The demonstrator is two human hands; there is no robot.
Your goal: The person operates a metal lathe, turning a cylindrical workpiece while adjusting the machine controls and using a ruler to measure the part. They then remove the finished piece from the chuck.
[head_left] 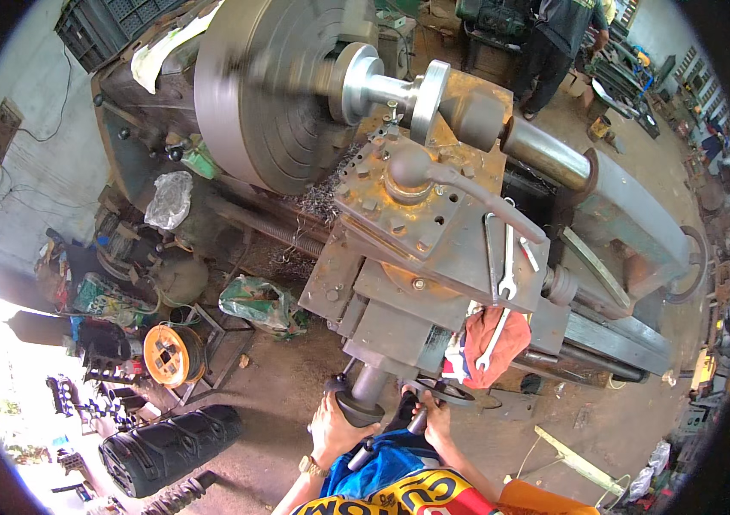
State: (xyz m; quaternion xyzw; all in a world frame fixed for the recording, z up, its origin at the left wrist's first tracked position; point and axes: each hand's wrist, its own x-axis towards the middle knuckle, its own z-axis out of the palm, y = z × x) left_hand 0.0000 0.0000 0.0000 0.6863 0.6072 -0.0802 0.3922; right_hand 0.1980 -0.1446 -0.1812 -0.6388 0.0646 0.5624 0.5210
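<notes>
My left hand (336, 433) is closed round the rim of a dark handwheel (358, 410) at the front of the lathe's cross slide. My right hand (434, 419) is closed at a second, spoked handwheel (444, 391) just right of it; its fingers are partly hidden. Ahead of them stands the lathe carriage with its square tool post (408, 193) and ball-ended lever (468, 184). Beyond, the big round chuck (253, 94) is blurred by spinning. A shiny flanged metal workpiece (391, 88) runs from it to the tailstock (622, 215).
Spanners (507, 279) lie on the carriage, one resting over a red cloth (502, 339). Metal chips (322, 202) gather under the chuck. On the floor at left are an orange cable reel (172, 354) and a black cylindrical bag (172, 451). Another person (558, 43) stands at the far right.
</notes>
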